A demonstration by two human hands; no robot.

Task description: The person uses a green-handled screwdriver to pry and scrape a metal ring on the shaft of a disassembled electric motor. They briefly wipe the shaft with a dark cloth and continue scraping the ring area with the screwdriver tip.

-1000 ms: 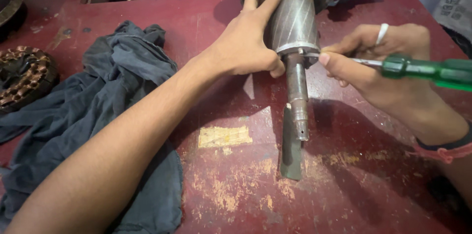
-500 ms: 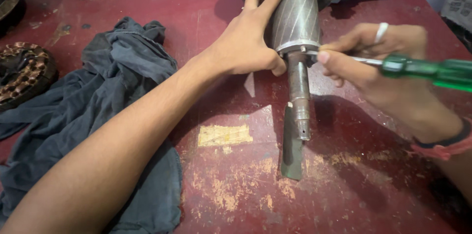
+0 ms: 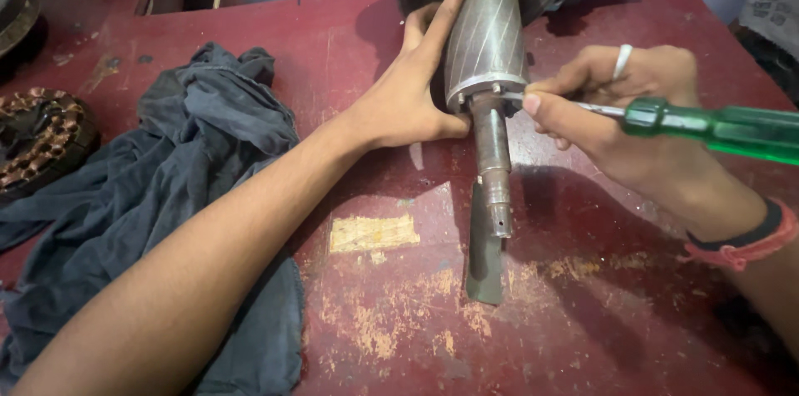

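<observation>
Rotor (image 3: 485,42) propped over red bench (image 3: 333,46), shaft (image 3: 493,164) outward; probably heavy, stiff, slick (best held round the drum). Left hand (image 3: 408,96) spread flat against it; right hand (image 3: 620,109) fingers pinching green-handled screwdriver (image 3: 707,125) at shaft collar.

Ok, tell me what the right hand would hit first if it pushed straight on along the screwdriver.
The right hand points the green-handled screwdriver leftward, and its tip already sits at the lower end of the grey rotor, where the shaft begins. Past that, probably the left hand behind the rotor, though depth is unclear.
</observation>
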